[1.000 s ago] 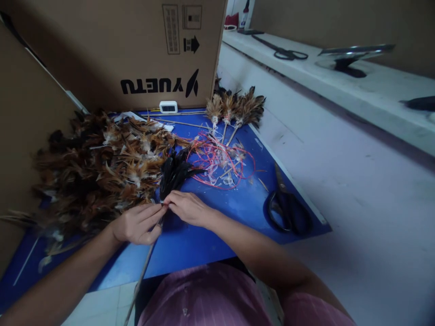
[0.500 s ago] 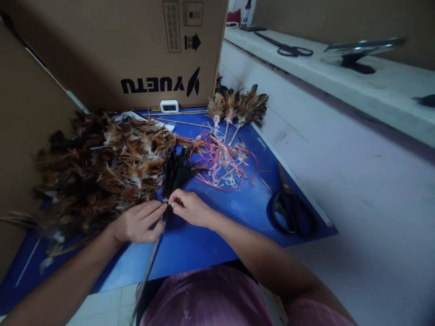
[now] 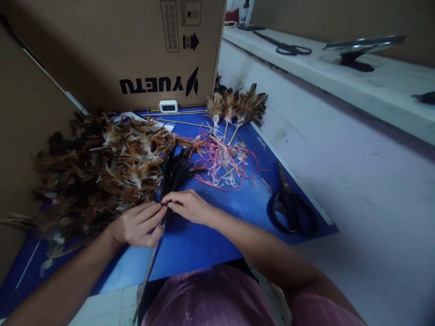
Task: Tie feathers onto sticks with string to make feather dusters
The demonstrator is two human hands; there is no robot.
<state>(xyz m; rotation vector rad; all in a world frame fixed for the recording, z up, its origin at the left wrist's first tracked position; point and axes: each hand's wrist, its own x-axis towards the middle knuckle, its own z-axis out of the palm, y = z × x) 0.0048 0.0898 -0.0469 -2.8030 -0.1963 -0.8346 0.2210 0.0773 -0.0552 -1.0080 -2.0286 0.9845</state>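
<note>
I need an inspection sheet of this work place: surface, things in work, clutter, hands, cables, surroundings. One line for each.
Surface: blue mat on a pale table.
Things in work: black feather bundle on a thin stick, pinched at its base by both hands.
Clutter: heap of brown feathers, tangle of red and white string, three small feather dusters, black scissors.
Hands: left hand and right hand meet at the bundle, fingers closed on it.
Cables: nothing seen.
Surroundings: cardboard box, small white clock, second scissors on the far ledge.
</note>
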